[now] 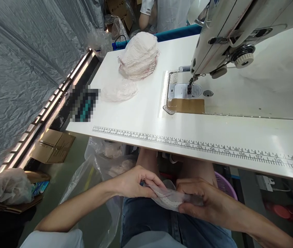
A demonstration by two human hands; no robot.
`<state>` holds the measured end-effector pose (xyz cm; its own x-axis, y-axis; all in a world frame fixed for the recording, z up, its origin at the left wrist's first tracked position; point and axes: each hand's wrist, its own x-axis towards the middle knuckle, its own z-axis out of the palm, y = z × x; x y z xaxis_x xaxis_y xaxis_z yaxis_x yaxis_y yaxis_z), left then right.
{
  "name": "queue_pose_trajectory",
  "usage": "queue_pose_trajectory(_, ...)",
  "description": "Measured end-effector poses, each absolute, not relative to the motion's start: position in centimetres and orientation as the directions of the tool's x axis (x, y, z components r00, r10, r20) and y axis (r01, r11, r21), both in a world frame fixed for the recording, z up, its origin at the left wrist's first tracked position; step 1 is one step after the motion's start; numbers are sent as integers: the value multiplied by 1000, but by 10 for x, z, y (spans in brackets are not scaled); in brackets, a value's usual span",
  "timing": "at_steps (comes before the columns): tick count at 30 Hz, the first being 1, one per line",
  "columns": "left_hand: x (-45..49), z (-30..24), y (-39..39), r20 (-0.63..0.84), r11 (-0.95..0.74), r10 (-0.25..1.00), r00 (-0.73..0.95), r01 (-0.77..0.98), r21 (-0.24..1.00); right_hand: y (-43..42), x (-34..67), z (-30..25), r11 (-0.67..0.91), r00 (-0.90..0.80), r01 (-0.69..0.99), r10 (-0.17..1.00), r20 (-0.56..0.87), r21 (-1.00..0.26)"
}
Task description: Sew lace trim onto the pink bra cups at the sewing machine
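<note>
Over my lap, a piece of thin, sheer white fabric (171,200) with a lacy strip is stretched between my hands. My left hand (142,184) pinches its left end between thumb and fingers. At the other end, my right hand (195,196) is closed round the cloth, which partly hides under the fingers. Both hands are below the front edge of the sewing table (136,115). On the table lie a pile of pale lacy pieces (140,55) and a single flat lace piece (120,91).
A sewing machine (221,44) stands at the right, its presser foot (190,88) over the needle plate. A ruler strip (200,144) runs along the front edge. Clear plastic bags (97,175) hang at left below, near a cardboard box (53,146). Another person's arm (144,20) shows behind.
</note>
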<state>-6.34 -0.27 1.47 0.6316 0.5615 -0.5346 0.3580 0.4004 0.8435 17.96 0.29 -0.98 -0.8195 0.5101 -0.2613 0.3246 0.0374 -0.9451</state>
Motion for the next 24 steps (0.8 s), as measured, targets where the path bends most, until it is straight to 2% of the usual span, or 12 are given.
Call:
queue_pose_trajectory(6,-64,8,-4,-591,525,531,607,312,792,5,182,-11,-51,-854,275,446,-268,-960)
queue_pose_trajectory(12,-58,8,-6,-616,567,518,593,301,766,2,173,-14,-70,-816,319,486,-312,-945)
queue_pose_trajectory(18,-59,15,-8,-572,415,582,578,395,820,2,166,-17,-200,-791,289,500,-351,-936)
queue_pose_trajectory(24,-59,14,-12,-521,331,644,561,410,850,2,169,-15,-220,-797,316,466,-384,-923)
